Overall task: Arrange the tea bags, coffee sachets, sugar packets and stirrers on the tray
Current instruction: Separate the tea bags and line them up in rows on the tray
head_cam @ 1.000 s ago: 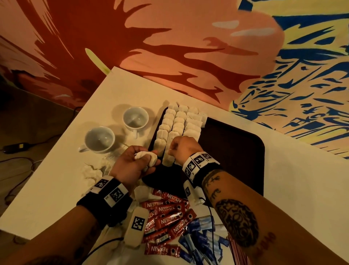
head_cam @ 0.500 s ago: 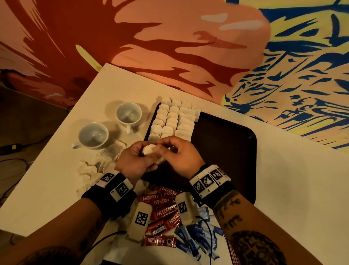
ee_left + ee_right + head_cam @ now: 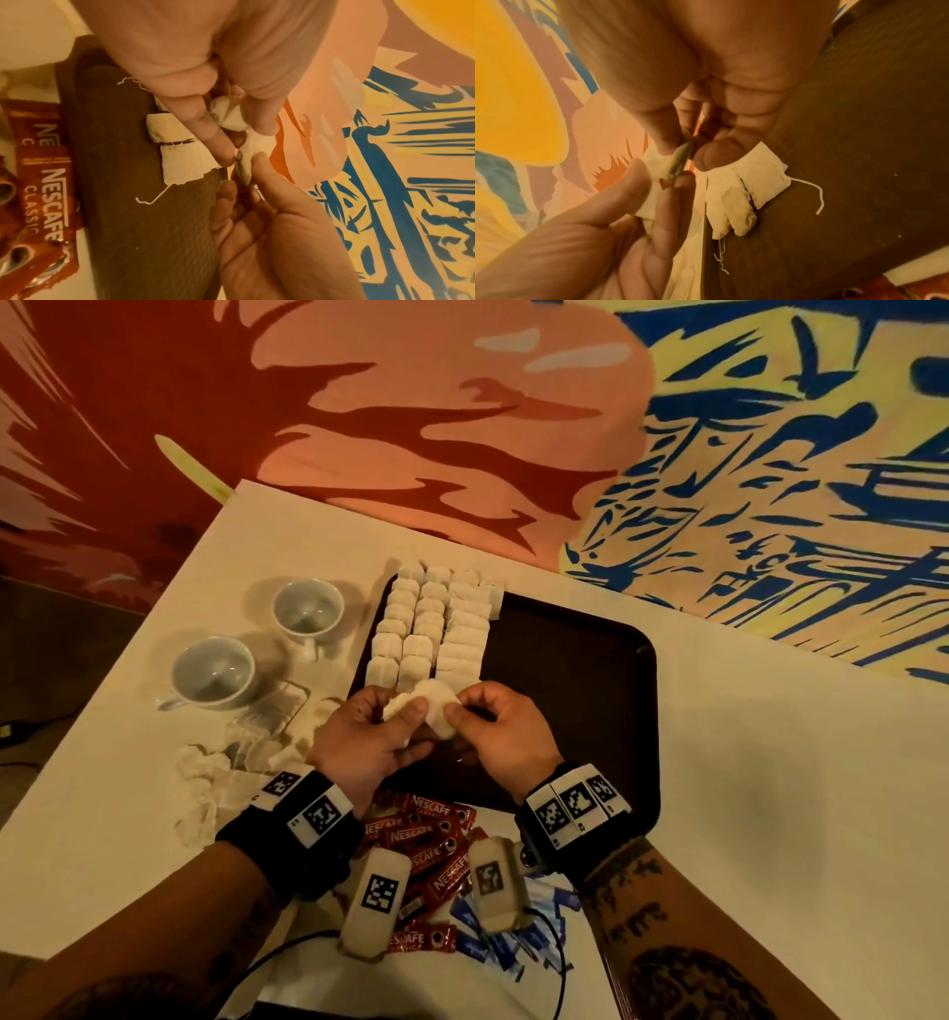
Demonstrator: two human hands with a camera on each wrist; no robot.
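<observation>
Painted mural wall backs the white table (image 3: 770,762), where a dark tray (image 3: 590,690) holds three rows of tea bags (image 3: 431,624) at its far left corner. Wrist gear partly hides the Nescafé sachets (image 3: 421,829) and blue packets (image 3: 493,942). Above the tray's near edge, the left hand (image 3: 367,742) and right hand (image 3: 500,737) both pinch one tea bag (image 3: 436,711) between them.
</observation>
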